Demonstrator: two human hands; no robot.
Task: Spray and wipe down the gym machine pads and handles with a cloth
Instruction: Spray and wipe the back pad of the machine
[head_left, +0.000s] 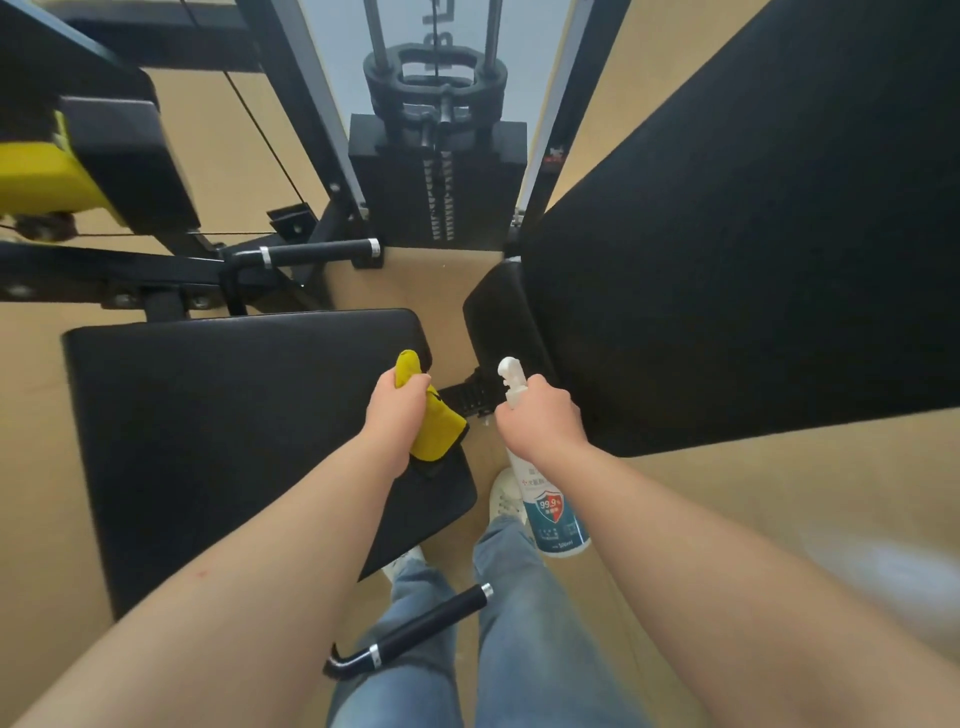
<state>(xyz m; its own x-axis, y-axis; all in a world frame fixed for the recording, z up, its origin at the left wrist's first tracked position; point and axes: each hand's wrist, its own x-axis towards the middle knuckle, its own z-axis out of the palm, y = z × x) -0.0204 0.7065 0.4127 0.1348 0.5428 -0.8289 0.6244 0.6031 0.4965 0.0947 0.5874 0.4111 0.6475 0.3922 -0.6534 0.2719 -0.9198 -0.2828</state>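
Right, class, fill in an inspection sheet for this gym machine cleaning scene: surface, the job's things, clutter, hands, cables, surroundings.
Surface: black seat pad, with a larger black pad to its right.
Job's things: yellow cloth at the seat pad's right edge; white spray bottle, nozzle pointing forward; a far handle and a near handle, both black.
Clutter: nothing seen.
Hands: left hand grips the yellow cloth; right hand grips the spray bottle at its neck.
Cables: thin black cable runs diagonally at upper left.
Surroundings: weight stack ahead; tan floor.
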